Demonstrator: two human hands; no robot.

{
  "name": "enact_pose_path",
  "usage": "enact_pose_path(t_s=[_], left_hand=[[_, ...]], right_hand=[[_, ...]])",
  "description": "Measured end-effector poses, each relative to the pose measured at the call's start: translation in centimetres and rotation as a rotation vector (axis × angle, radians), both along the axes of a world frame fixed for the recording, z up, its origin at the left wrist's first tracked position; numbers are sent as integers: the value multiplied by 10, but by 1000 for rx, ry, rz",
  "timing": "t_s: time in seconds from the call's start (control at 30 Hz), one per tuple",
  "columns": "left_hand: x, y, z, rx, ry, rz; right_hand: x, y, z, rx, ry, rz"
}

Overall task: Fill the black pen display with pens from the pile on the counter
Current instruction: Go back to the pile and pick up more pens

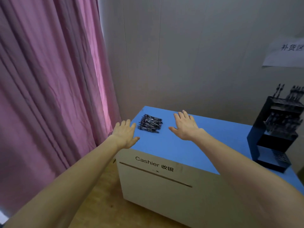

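Observation:
A pile of dark pens [150,123] lies near the far left corner of the blue counter top [181,150]. My left hand [125,134] is stretched out flat just left of the pile, at the counter's left edge, fingers straight and holding nothing. My right hand [186,125] is spread flat to the right of the pile, a short gap away, also holding nothing. The black tiered pen display [276,137] stands at the counter's right end, with pens upright in its upper tiers and the lower tiers dark.
The counter is a pale box labelled "Cashier" [153,163] on its front. A pink curtain [49,88] hangs at the left, close to the counter. A grey wall is behind, with a paper sign [286,53] at the upper right. Wooden floor lies below.

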State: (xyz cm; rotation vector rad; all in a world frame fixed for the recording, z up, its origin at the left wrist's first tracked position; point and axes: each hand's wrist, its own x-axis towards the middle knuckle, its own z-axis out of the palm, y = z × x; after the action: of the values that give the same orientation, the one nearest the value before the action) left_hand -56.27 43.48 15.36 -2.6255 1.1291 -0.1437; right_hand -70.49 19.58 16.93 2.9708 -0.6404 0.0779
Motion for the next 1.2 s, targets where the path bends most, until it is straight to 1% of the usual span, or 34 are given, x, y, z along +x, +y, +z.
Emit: enact_pose_path(t_s=[0.2, 0.47, 0.67, 0.83, 1.0, 1.2], left_hand=[[46, 3, -14, -18, 43, 14], [130, -27, -34, -5, 91, 19], [221, -76, -40, 64, 128, 9], [285, -124, -50, 67, 163, -20], [327, -167, -74, 96, 208, -60], [362, -220, -104, 137, 265, -155]], right_hand=[[48, 1, -5, -40, 58, 10], [146, -31, -38, 7, 124, 27], [240, -81, -67, 78, 177, 4], [295, -123, -91, 148, 204, -39], [329, -149, -114, 212, 219, -52], [361, -172, -141, 378, 159, -89]])
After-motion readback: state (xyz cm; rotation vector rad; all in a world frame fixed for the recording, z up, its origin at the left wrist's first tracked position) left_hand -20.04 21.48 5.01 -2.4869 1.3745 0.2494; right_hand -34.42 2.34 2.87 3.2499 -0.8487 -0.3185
